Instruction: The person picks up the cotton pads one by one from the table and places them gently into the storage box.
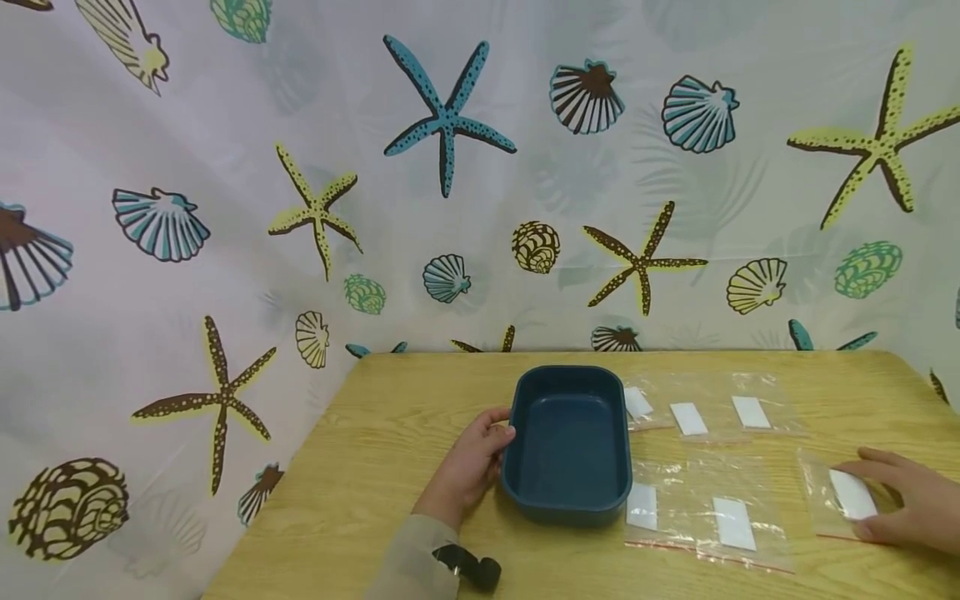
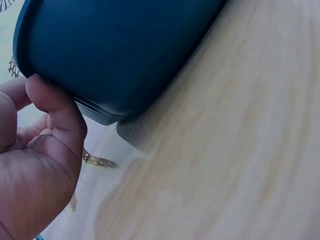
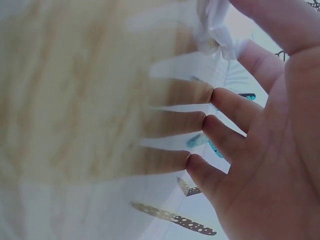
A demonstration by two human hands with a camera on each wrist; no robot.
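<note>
A dark blue rectangular plastic bin (image 1: pixel 573 450) stands on the table, its inside bare. My left hand (image 1: pixel 472 462) holds it at the left side, thumb at the rim and fingers toward the back. In the left wrist view the thumb (image 2: pixel 55 100) bends against the bin's edge (image 2: pixel 115 55). At the far right my right hand (image 1: pixel 911 496) pinches a clear zip bag (image 1: pixel 817 492) with a white rectangle on it. The right wrist view shows the bag's plastic (image 3: pixel 215 37) bunched between thumb and index finger, while the other fingertips touch the glossy tabletop.
Several more clear zip bags with white rectangles lie in two rows right of the bin, among them a front one (image 1: pixel 735 525) and a back one (image 1: pixel 750 412). A curtain (image 1: pixel 480 233) with shells and starfish hangs behind the wooden table (image 1: pixel 405 400).
</note>
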